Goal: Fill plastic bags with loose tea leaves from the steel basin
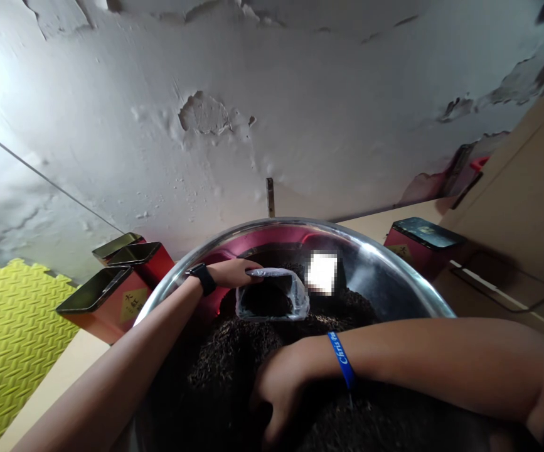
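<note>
Basin (384, 282) of dark leaves (215, 358), bag (296, 296) in left hand (235, 273), grip of right hand (282, 380) unclear

A yellow foam mat (15, 345) lies near a grey wall (309, 119) (cracked and peeling).

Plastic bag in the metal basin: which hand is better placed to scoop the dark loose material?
Probably the right hand: it reaches down into the dark loose material, in front of the bag. The left hand appears occupied, its fingers at the rim of the plastic bag.
</note>
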`<act>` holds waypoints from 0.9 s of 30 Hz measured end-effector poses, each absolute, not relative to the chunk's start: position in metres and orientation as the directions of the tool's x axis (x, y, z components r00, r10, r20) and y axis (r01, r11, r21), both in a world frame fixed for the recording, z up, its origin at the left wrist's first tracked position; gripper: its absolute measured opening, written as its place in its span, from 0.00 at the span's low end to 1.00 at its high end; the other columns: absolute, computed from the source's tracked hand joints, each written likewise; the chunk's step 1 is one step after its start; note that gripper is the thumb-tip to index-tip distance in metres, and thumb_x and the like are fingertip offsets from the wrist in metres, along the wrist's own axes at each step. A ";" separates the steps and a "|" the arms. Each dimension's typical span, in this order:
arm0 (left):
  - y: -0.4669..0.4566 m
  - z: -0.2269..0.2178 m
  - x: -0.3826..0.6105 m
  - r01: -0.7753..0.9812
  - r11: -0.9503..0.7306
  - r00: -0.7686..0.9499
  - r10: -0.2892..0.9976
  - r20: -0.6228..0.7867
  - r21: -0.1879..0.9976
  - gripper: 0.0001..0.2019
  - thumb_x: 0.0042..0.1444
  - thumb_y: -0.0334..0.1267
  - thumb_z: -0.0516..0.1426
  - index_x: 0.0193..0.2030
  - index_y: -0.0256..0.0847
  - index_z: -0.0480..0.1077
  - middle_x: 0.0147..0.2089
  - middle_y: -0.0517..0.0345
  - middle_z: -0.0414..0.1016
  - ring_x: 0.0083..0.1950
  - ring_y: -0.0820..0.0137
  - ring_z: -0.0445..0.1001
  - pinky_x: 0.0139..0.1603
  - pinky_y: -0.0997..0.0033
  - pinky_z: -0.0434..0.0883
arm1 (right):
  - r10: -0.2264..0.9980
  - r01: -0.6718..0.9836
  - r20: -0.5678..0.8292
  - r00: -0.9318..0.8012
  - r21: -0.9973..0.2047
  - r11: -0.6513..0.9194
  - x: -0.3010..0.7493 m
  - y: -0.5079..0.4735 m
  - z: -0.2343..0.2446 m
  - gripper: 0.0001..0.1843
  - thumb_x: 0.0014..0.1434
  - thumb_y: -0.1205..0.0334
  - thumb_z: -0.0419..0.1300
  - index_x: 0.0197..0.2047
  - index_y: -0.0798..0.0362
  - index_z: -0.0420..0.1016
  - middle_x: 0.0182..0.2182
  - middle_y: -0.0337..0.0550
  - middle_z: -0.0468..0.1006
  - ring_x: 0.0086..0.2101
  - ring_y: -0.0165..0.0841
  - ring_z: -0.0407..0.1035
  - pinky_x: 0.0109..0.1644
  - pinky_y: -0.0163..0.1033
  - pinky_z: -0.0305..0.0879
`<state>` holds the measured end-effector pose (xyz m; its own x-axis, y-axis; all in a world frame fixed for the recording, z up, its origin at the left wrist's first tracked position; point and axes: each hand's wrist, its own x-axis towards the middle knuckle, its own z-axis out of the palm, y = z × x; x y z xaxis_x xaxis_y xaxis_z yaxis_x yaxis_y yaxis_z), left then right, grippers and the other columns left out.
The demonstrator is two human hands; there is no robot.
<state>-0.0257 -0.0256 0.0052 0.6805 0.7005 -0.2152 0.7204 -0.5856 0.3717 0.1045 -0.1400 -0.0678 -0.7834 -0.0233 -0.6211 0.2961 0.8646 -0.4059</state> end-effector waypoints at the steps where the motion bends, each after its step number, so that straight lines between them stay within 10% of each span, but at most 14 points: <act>1: -0.025 0.005 -0.026 0.722 -0.584 0.679 0.703 -0.214 0.372 0.17 0.54 0.45 0.50 0.47 0.43 0.67 0.43 0.59 0.72 0.39 0.70 0.68 0.38 0.76 0.61 | -0.019 0.296 -0.618 -0.786 -0.404 0.866 0.105 -0.140 -0.068 0.35 0.48 0.44 0.53 0.54 0.60 0.63 0.46 0.51 0.70 0.43 0.41 0.65 0.40 0.39 0.60; 27: -0.024 0.004 -0.025 0.739 -0.571 0.662 0.714 -0.227 0.357 0.21 0.54 0.49 0.49 0.52 0.44 0.64 0.46 0.57 0.71 0.42 0.68 0.68 0.43 0.75 0.61 | -0.027 0.236 -0.542 -0.840 -0.408 0.882 0.107 -0.142 -0.073 0.36 0.48 0.43 0.52 0.52 0.62 0.65 0.43 0.53 0.72 0.42 0.42 0.66 0.40 0.41 0.60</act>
<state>-0.0254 -0.0240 0.0039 0.6618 0.7144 -0.2272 0.7391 -0.5712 0.3569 0.1072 -0.1415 -0.0730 -0.8400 -0.0266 -0.5419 0.2355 0.8820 -0.4083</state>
